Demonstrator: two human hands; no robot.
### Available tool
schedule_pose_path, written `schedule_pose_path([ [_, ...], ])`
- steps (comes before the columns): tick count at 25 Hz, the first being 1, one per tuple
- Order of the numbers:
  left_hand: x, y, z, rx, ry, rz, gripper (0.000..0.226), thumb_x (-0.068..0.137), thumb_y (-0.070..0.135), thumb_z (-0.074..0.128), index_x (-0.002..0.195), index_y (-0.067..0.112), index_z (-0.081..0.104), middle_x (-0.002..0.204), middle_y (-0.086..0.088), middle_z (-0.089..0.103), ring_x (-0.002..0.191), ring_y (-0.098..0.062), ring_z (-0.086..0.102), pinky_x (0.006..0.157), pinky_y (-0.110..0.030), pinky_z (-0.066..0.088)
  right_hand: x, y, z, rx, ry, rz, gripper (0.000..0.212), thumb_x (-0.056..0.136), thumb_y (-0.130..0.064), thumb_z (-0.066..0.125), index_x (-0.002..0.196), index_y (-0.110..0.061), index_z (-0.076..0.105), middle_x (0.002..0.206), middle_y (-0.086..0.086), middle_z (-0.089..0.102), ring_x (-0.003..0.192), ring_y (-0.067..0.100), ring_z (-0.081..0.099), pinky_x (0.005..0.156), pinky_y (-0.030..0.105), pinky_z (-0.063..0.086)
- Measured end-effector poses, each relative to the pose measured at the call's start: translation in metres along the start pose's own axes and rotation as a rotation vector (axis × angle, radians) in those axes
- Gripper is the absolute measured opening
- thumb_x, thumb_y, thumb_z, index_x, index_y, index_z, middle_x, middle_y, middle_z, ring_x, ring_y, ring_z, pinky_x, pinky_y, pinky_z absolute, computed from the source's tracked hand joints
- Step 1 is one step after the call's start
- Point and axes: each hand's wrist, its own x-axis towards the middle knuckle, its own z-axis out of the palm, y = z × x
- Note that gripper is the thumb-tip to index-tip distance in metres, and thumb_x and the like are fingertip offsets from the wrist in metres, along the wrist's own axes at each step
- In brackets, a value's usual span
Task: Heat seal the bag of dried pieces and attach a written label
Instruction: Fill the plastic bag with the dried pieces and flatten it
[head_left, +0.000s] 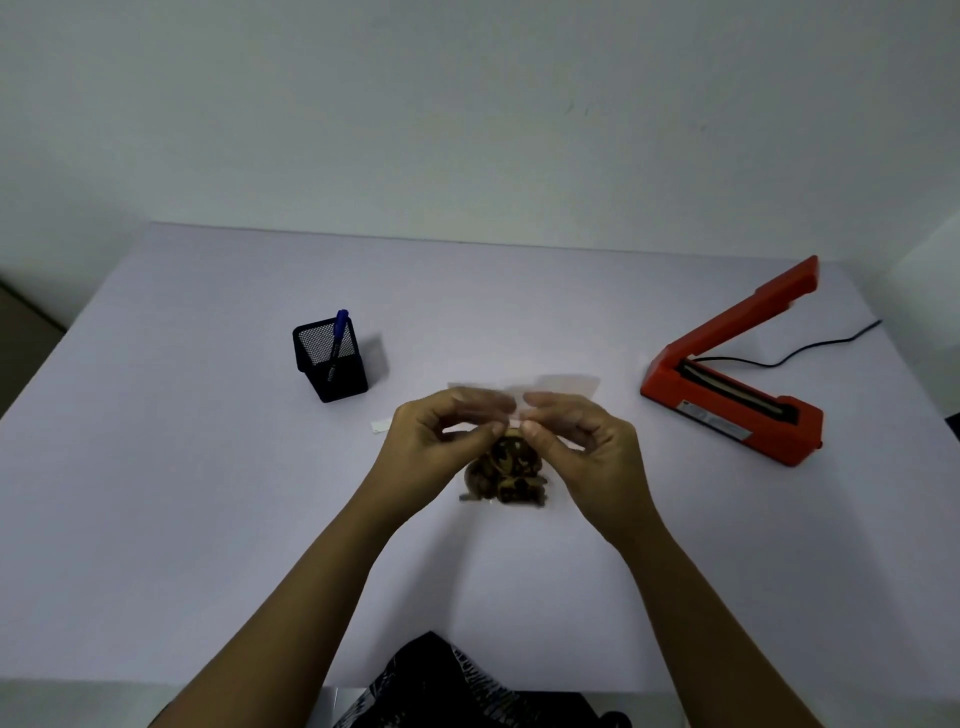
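A clear plastic bag (511, 475) with brown dried pieces in its lower part is held upright over the middle of the table. My left hand (441, 441) pinches its upper part from the left. My right hand (576, 447) pinches it from the right, thumbs nearly touching. The bag's transparent top edge (566, 384) rises behind my fingers. An orange heat sealer (737, 384) stands at the right with its arm raised. A small white label (382, 426) lies flat just left of my left hand. A blue pen (338, 332) stands in a black mesh holder (332, 361).
The sealer's black cord (810, 351) runs off toward the table's right edge. The pale table (208, 519) reaches the wall at the back. Dark patterned clothing (457, 686) shows at the near edge.
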Motion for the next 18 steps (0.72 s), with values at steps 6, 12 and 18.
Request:
schedule_pose_path([
  [6,0.000,-0.013,-0.001,-0.065,-0.030,-0.172,0.021,0.085,0.001,0.061,0.100,0.011,0.072,0.091,-0.003,0.075,0.088,-0.019,0.071,0.075,-0.025,0.056,-0.002,0.013,-0.001,0.100,-0.011,0.113,0.022,0.084,0.000,0.062,0.093,-0.018,0.072,0.088,-0.003,0.075,0.088,0.017,0.070,0.075,0.029,0.057],
  [12,-0.010,-0.078,0.001,-0.036,0.007,-0.394,0.021,0.088,0.006,0.060,0.104,0.016,0.070,0.092,-0.007,0.074,0.084,-0.019,0.070,0.077,-0.029,0.057,-0.016,0.077,0.003,0.199,-0.002,0.450,0.021,0.087,-0.006,0.060,0.100,-0.019,0.069,0.099,0.001,0.073,0.094,0.014,0.069,0.074,0.026,0.057],
  [18,-0.019,-0.153,0.014,0.245,0.088,-0.476,0.013,0.084,0.009,0.068,0.093,0.013,0.074,0.079,-0.004,0.073,0.069,-0.009,0.067,0.077,-0.029,0.057,-0.027,0.148,0.001,0.049,0.024,0.633,0.020,0.084,-0.010,0.065,0.101,-0.019,0.070,0.103,0.008,0.071,0.087,0.013,0.068,0.073,0.025,0.056],
])
